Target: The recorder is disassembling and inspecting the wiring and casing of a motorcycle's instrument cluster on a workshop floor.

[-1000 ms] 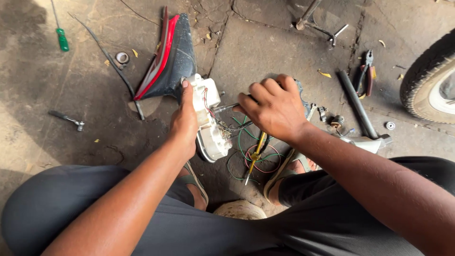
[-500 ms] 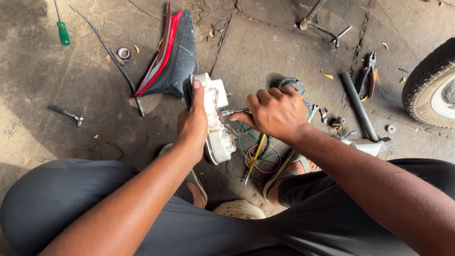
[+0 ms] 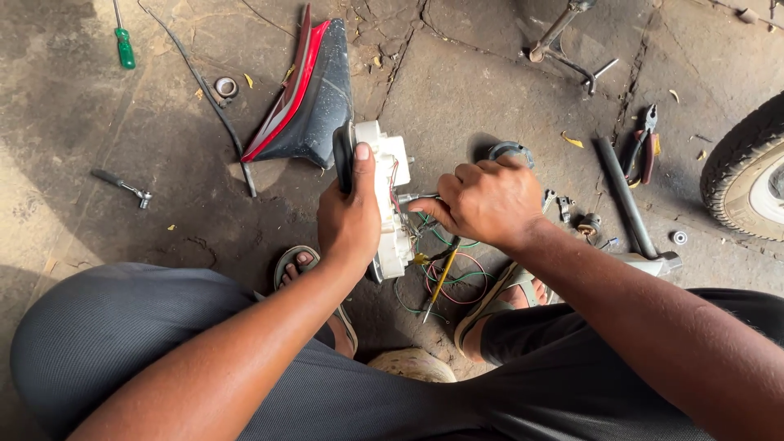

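On the concrete floor between the sandalled feet, left hand (image 3: 349, 220) was clamped on the white instrument housing (image 3: 390, 196), thumb on its top edge, holding it upright on edge. Right hand (image 3: 488, 202) was closed in a fist at the housing's back, fingers pinched on something small by the wire bundle (image 3: 445, 269); what, cannot tell. Compared with a second earlier, the left hand had slid up from the housing's side and the right had dropped lower and closer, so work looked focused on the rear wiring. Red-black panel (image 3: 314, 98) lay just behind, pliers (image 3: 643, 143) and tyre (image 3: 747, 167) off right, green screwdriver (image 3: 124, 45) far left.
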